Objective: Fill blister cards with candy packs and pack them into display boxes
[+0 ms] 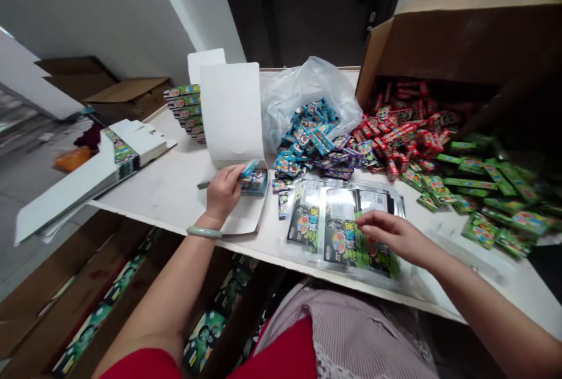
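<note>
My left hand (225, 190), with a pale bangle at the wrist, pinches a small blue packet (250, 168) over an open white box (233, 115). Small packets (254, 183) lie in a row inside the box, beside my fingers. Above the clear plastic pouches with black and green print (340, 232), my right hand (386, 231) hovers or rests lightly, its fingers slightly curled and apart, with nothing visible in them. Loose blue packets (314, 133) spill from a clear plastic bag (281, 98) behind the pouches, next to purple packets (338, 159).
Red packets (404, 127) spill from a large cardboard carton (461, 39) at the right, with green packets (492, 185) before it. Flat white boxes (136, 139) lie at the left, near a stack of small boxes (187, 109). Printed boxes (206, 335) stand below the table edge.
</note>
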Demonstrator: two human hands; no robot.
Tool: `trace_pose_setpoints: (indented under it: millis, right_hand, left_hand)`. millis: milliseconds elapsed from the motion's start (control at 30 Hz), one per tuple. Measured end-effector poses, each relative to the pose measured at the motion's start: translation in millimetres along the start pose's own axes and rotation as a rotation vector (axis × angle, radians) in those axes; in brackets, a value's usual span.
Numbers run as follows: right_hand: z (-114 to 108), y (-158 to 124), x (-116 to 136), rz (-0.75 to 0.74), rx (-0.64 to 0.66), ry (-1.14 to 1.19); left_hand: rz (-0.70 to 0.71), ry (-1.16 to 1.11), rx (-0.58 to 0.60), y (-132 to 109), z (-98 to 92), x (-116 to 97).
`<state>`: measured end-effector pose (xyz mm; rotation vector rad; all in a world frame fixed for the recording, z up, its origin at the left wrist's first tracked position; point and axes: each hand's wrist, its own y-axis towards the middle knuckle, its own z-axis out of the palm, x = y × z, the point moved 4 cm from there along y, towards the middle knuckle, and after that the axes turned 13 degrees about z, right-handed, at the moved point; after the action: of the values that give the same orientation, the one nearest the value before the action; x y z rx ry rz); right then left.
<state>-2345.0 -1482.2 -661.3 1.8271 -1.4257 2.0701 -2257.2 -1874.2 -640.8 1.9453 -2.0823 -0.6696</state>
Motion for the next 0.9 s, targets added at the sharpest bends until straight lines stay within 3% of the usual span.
trace_pose_setpoints:
  millis: [133, 267, 333, 400, 500, 567, 633, 733, 833, 900]
  right_hand:
    - [3, -3, -10, -0.033, 0.019, -0.078]
    - [-14, 6, -11, -0.113, -0.067, -0.254]
    - [-19, 22, -3, -0.205, -0.195, -0.399]
    - [-16, 42, 9, -0.295, -0.306, -0.604]
    - [0, 73, 23, -0.303, -0.331, -0.93]
    - [9, 84, 27, -0.266, -0.326, -1.037]
    - [14, 88, 29, -0.238, -0.329, -1.074]
    - [11, 90, 31, -0.192, -0.349, -1.12]
    - [-3, 87, 43, -0.147, -0.39, -1.128]
    - [-16, 78, 56, -0.128, -0.417, -1.12]
  left_hand:
    - [0.02, -0.065, 0.117, -16, 43.6, 15]
    - [0.022, -0.121, 0.239, -16, 52.9, 10]
    - [-0.004, -0.127, 0.21, -10, 51.5, -15]
    - [0.027, -0.193, 0.161, -4, 54.0, -62]
    - [0.147, -0.389, 0.424, -6, 79.0, -150]
    - [0.117, -0.403, 0.593, -12, 96.2, -188]
    - [0.086, -0.399, 0.668, -17, 106.9, -204]
    - [0.076, -0.421, 0.672, -21, 111.4, -204]
    - [0.003, -0.47, 0.614, -23, 108.0, -197]
    - [-0.105, -0.552, 0.515, -20, 103.0, -196]
